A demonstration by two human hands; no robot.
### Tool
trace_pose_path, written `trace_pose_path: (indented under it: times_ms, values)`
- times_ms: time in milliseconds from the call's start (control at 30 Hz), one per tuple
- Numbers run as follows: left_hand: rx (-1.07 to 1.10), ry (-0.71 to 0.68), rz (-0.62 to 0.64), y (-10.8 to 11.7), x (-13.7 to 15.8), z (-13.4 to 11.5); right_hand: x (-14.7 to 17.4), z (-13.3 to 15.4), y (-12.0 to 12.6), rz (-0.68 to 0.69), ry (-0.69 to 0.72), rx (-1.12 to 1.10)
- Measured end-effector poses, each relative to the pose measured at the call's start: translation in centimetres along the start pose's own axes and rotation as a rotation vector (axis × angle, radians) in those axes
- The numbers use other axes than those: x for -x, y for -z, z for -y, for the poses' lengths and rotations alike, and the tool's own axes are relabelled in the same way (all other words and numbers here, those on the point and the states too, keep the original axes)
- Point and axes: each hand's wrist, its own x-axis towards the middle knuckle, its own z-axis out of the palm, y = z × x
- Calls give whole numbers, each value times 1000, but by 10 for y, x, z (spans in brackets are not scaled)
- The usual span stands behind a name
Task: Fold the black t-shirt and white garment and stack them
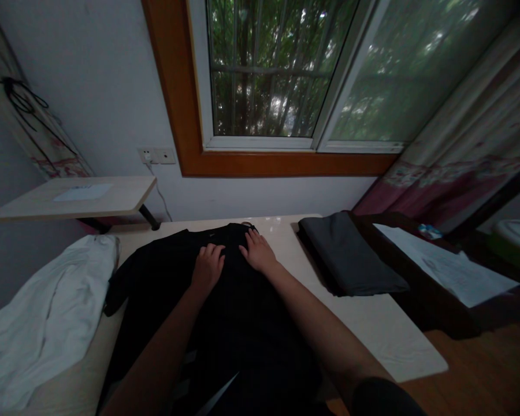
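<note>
A black short-sleeved T-shirt point(164, 260) lies spread over the pale table, one sleeve reaching out to the left and a small light mark near its far edge. My left hand point(208, 267) rests on the middle of the shirt, fingers slightly bent and apart on the cloth. Beside it, my right hand point(258, 251) lies flat near the shirt's far right part with its fingers spread. Neither hand visibly grips the fabric. The shirt's near part runs into my own dark clothing, so its lower edge is hard to make out.
Folded dark grey cloth point(351, 251) lies on the table's point(398, 329) right side. White clothing point(56, 318) is heaped at the left. A small raised shelf point(34, 199) carries a paper. Papers point(442, 263) lie on a dark surface at right. A window point(277, 69) is ahead.
</note>
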Motion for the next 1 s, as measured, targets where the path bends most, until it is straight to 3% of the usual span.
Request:
trace_pose_path:
  times_ms: [200, 367, 500, 700, 800, 900, 1000]
  values:
    - [-138, -11, 68, 3, 7, -6, -4, -12, -2, 29, -34, 10]
    - [-252, 84, 149, 3, 11, 3, 1, -14, 2, 39, -40, 21]
    - [-325, 181, 192, 7, 11, 29, 3, -17, 3, 51, -43, 28]
    - [-427, 331, 190, 25, 15, 97, 5, -18, 5, 74, -51, 48]
    - [-448, 318, 191, 33, 19, 124, 5, -15, 9, 82, -62, 70]
    - [-453, 305, 180, 35, 21, 134, 5, -7, 15, 61, -81, 106]
    - [-447, 306, 135, 36, 22, 127, 3, 9, 23, 25, -85, 126]
